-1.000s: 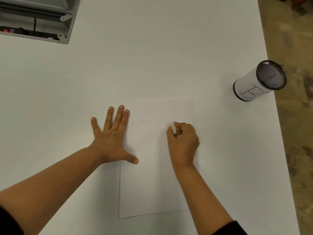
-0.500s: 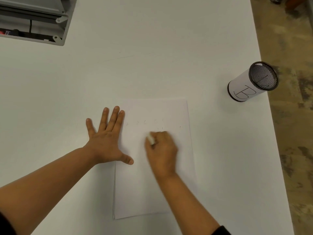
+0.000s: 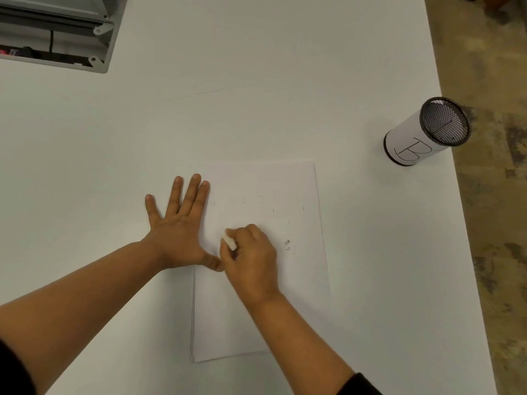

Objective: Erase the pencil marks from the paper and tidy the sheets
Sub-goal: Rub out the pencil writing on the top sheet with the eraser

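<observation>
A stack of white sheets [image 3: 299,280] lies on the white table in front of me. Faint pencil marks [image 3: 242,200] run in a row near the top of the upper sheet, and small dark eraser crumbs [image 3: 288,244] lie to the right. My left hand [image 3: 178,226] is spread flat, palm down, on the sheet's left edge, thumb on the paper. My right hand [image 3: 252,259] is closed around a small white eraser [image 3: 229,242], pressing it on the paper just right of my left thumb.
A black mesh pen cup [image 3: 425,132] wrapped in white paper marked "B" stands at the right, close to the table's right edge [image 3: 456,195]. A grey cable tray opening [image 3: 57,32] is set in the table at the far left. Beyond the edge is patterned floor.
My right hand with the eraser has moved from the right end of the pencil row down and left across the sheet, ending beside my left thumb. Crumbs now lie on the right. The left hand stayed.
</observation>
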